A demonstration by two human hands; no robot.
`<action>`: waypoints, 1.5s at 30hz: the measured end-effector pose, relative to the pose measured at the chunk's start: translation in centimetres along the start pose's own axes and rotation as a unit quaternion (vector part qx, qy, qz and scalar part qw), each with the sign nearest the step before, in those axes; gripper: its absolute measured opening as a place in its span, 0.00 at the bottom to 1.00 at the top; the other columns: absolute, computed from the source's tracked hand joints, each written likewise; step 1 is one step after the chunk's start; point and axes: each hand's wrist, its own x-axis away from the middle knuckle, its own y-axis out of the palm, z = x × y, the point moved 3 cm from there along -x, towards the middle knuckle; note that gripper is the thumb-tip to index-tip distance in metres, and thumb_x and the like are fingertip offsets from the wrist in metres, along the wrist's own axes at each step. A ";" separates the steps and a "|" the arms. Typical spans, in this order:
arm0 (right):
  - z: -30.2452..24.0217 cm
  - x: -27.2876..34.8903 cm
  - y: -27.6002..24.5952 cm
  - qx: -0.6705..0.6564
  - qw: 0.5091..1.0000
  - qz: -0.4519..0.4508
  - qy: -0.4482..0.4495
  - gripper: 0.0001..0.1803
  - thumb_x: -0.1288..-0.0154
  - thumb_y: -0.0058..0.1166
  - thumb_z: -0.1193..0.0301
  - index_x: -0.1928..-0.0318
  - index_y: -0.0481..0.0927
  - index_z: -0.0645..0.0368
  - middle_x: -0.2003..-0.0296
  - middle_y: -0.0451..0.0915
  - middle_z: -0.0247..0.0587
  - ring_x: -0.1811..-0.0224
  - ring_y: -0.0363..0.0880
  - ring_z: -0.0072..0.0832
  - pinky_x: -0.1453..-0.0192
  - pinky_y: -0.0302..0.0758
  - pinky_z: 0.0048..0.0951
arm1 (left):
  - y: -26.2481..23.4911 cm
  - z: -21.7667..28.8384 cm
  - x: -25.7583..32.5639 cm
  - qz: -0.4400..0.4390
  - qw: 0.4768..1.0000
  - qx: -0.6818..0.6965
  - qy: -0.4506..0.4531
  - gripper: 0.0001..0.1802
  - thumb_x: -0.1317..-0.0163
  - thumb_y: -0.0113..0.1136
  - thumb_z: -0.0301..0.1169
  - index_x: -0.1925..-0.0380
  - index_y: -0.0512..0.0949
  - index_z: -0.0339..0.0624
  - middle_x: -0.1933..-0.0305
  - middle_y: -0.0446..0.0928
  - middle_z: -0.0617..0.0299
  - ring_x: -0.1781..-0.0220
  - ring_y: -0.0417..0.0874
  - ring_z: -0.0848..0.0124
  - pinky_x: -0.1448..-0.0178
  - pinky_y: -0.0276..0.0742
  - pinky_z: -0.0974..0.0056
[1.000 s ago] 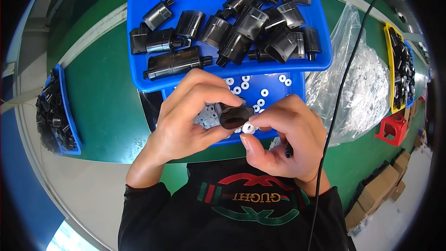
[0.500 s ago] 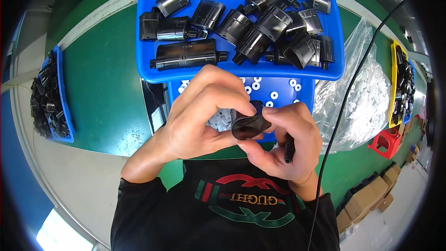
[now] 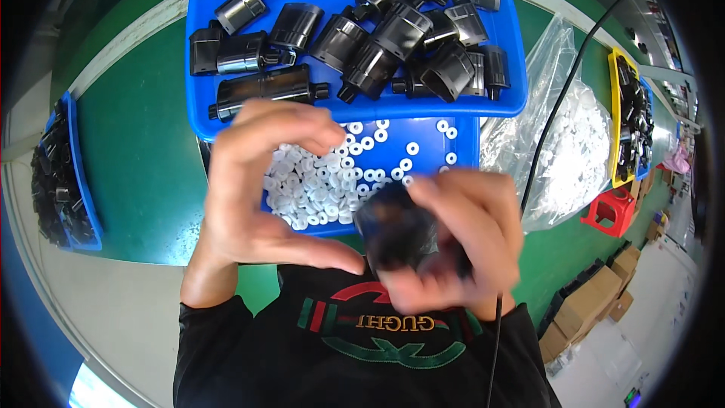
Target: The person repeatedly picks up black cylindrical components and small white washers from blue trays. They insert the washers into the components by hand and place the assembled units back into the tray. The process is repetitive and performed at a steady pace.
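Observation:
My right hand (image 3: pixel 468 238) grips a black plastic housing (image 3: pixel 394 227), which is smeared by motion in front of my chest. To its left, my left hand (image 3: pixel 249 189) is open in a C shape, thumb and fingers apart with nothing between them. Small white ring washers (image 3: pixel 313 189) lie heaped and scattered in a lower blue tray (image 3: pixel 468 136) beneath my hands. Beyond it, a larger blue tray (image 3: pixel 355 111) holds several glossy black housings (image 3: pixel 338 40), some with a narrow nozzle at one end. The inside of the held housing cannot be made out.
A clear plastic bag (image 3: pixel 563 159) of white parts lies on the green table (image 3: pixel 143 159) to the right, with a black cable (image 3: pixel 547 117) hanging across. Bins of black parts stand at far left (image 3: pixel 83 174) and far right (image 3: pixel 621 121). A red stool (image 3: pixel 610 210) is below right.
My left hand has let go of the housing and moved left, fingers spreading apart. The right hand keeps the housing, now tilting it. The whole view has shifted, uncovering the heap of washers.

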 end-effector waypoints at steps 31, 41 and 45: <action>1.1 0.4 0.7 0.086 0.993 -0.004 -0.084 0.27 0.48 0.70 0.62 0.49 0.82 0.63 0.63 0.79 0.40 0.72 0.80 0.25 0.76 0.76 0.23 | -0.3 0.1 0.0 -0.012 0.998 -0.037 -0.041 0.47 0.71 0.85 0.42 0.47 0.77 0.35 0.52 0.80 0.52 0.57 0.81 0.63 0.57 0.79 0.64; 0.7 0.3 0.5 0.063 0.992 0.017 -0.107 0.25 0.47 0.70 0.62 0.52 0.84 0.65 0.66 0.80 0.40 0.73 0.81 0.24 0.76 0.76 0.22 | -0.4 0.0 0.0 -0.017 0.998 -0.032 -0.050 0.47 0.71 0.85 0.43 0.47 0.77 0.36 0.53 0.80 0.53 0.58 0.81 0.64 0.57 0.79 0.64; 1.2 0.5 1.0 0.076 0.994 -0.032 -0.078 0.24 0.44 0.67 0.60 0.52 0.83 0.65 0.66 0.80 0.40 0.74 0.80 0.25 0.76 0.76 0.23 | -0.8 0.2 0.0 -0.017 0.998 -0.040 -0.047 0.47 0.71 0.85 0.44 0.47 0.77 0.36 0.53 0.80 0.53 0.58 0.81 0.63 0.57 0.79 0.64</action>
